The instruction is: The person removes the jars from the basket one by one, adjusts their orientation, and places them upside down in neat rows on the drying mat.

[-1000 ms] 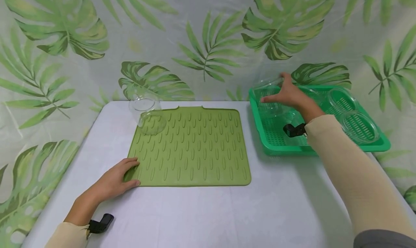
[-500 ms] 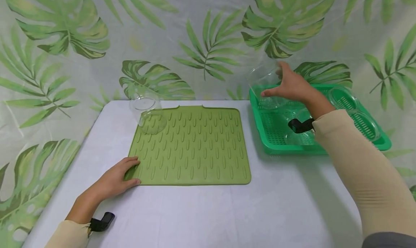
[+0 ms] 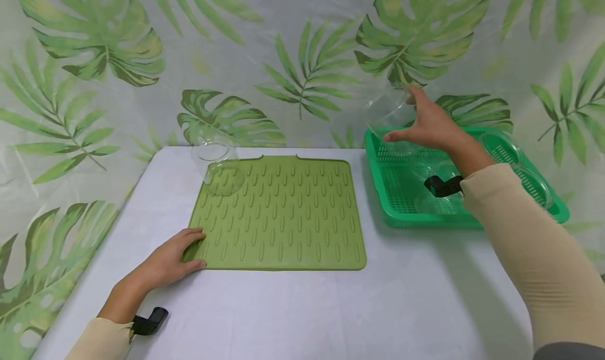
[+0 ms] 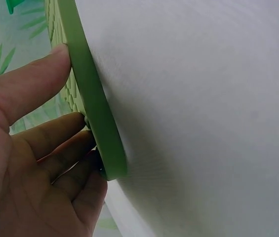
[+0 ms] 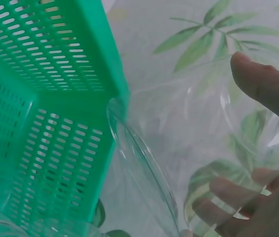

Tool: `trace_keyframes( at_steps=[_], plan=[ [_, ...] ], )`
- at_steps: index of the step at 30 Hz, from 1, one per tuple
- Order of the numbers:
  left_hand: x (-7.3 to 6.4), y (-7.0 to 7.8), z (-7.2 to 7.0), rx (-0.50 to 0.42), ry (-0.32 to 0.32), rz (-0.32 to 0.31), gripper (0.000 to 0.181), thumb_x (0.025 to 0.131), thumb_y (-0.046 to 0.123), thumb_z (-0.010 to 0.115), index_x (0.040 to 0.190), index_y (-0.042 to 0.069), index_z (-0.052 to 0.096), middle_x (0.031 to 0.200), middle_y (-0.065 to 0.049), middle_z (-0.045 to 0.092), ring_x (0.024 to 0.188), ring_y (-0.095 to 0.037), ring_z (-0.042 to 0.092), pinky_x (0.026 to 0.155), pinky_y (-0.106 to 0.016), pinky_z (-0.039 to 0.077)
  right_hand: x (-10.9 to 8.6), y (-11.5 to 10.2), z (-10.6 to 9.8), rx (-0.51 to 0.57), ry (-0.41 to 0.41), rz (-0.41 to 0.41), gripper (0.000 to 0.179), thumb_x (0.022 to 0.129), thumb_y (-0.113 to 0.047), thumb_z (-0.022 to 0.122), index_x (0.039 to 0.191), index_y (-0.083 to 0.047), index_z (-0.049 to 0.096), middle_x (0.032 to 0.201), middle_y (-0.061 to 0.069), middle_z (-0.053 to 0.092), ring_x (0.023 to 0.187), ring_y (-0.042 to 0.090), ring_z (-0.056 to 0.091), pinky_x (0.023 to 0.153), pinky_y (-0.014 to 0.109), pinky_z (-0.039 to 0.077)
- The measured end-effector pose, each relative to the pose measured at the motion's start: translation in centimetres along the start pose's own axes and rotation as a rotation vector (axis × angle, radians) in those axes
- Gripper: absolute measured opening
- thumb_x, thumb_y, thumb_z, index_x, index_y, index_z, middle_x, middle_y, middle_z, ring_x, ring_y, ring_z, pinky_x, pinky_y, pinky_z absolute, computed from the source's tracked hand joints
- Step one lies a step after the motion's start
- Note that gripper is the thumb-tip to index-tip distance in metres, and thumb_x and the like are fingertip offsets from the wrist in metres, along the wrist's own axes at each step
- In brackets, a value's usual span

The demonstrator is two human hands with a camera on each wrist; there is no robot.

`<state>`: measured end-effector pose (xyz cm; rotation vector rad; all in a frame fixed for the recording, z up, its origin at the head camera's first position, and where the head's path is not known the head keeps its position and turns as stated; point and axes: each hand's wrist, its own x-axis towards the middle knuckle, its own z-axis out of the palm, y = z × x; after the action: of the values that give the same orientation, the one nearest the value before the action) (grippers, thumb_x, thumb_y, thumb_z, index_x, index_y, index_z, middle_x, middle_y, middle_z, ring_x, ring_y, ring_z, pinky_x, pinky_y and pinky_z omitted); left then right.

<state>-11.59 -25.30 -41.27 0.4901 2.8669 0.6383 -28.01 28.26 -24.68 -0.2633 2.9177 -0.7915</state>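
Note:
My right hand (image 3: 427,121) grips a clear, see-through cup (image 3: 385,113) above the back left part of the green basket (image 3: 387,219). The cup is tilted, with its round rim (image 5: 146,173) beside the basket wall in the right wrist view. My left hand (image 3: 163,263) rests at the front left corner of the olive-green mat (image 3: 283,218). Its thumb (image 4: 40,74) touches the front edge and its other fingers lie at the side edge. Another clear cup (image 3: 219,166) stands at the mat's back left corner, partly on it.
Several more clear vessels lie in the basket, among them one with a round rim (image 3: 534,187) on the right side; my forearm hides part of them. A white cloth (image 3: 283,313) covers the table. Behind it hangs a leaf-print curtain (image 3: 321,13).
My right hand has raised the clear cup up out of the basket, then held it nearly still above it. The left hand has stayed on the mat's corner.

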Motion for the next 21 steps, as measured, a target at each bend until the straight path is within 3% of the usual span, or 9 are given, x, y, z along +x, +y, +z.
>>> trace_keyframes(
  at_steps=[7, 21],
  plan=[
    [-0.1, 0.1, -0.1, 0.001, 0.001, -0.003, 0.062, 0.086, 0.023, 0.076, 0.136, -0.006, 0.053, 0.146, -0.027, 0.047, 0.135, -0.051, 0.043, 0.106, -0.063, 0.041, -0.3, 0.6, -0.1, -0.067, 0.082, -0.059, 0.121, 0.081, -0.045, 0.080, 0.161, -0.016, -0.007, 0.165, 0.024, 0.015, 0.145, 0.052, 0.024, 0.108, 0.073, 0.027],
    [-0.3, 0.2, -0.2, -0.002, 0.008, -0.003, 0.061, 0.087, 0.023, 0.076, 0.136, -0.006, 0.054, 0.145, -0.026, 0.048, 0.134, -0.051, 0.044, 0.106, -0.063, 0.041, -1.9, 0.3, -0.6, -0.333, 0.188, -0.109, 0.116, 0.077, -0.038, 0.084, 0.161, -0.018, 0.006, 0.162, 0.026, 0.019, 0.145, 0.056, 0.016, 0.105, 0.082, 0.016]
  ],
)
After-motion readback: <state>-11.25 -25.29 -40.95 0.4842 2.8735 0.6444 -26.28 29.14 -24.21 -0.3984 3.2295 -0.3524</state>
